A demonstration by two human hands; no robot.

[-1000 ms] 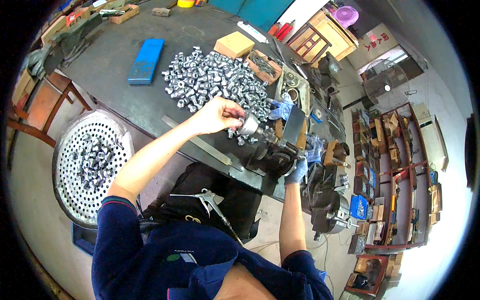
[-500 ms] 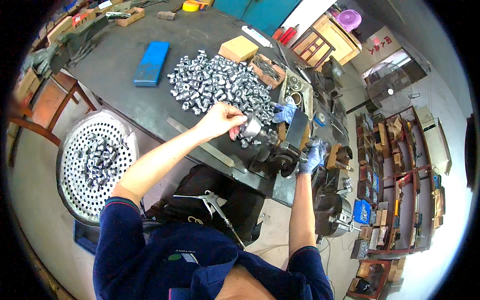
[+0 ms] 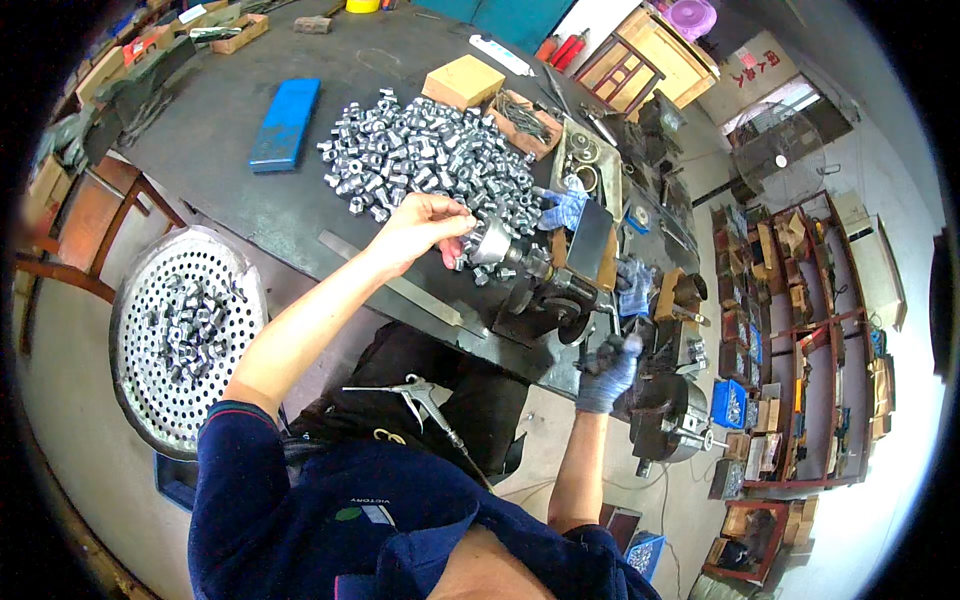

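Note:
My bare left hand [image 3: 425, 232] is pinched at the mouth of a round metal chuck [image 3: 491, 242]; any small part between its fingertips is hidden. The chuck belongs to a dark bench machine [image 3: 550, 300] with a round handwheel. My right hand [image 3: 608, 375], in a blue-grey glove with blackened fingers, is closed around the end of a lever [image 3: 614, 322] on the machine's right side. Just beyond the chuck lies a large heap of shiny metal nut-like fittings [image 3: 430, 155]. A dark upright plate [image 3: 590, 238] stands behind the machine.
To the left, a perforated round metal tray [image 3: 232, 300] holds more fittings. A blue block [image 3: 285, 125], a yellow block [image 3: 463, 80] and a box of thin metal pins [image 3: 525, 125] sit on the bench. An air gun [image 3: 425, 400] lies near my lap; a flat metal bar [image 3: 400, 285] lies along the bench edge.
My right hand has moved toward my body, with the lever's end. My left hand stays at the chuck. The whole view has shifted slightly.

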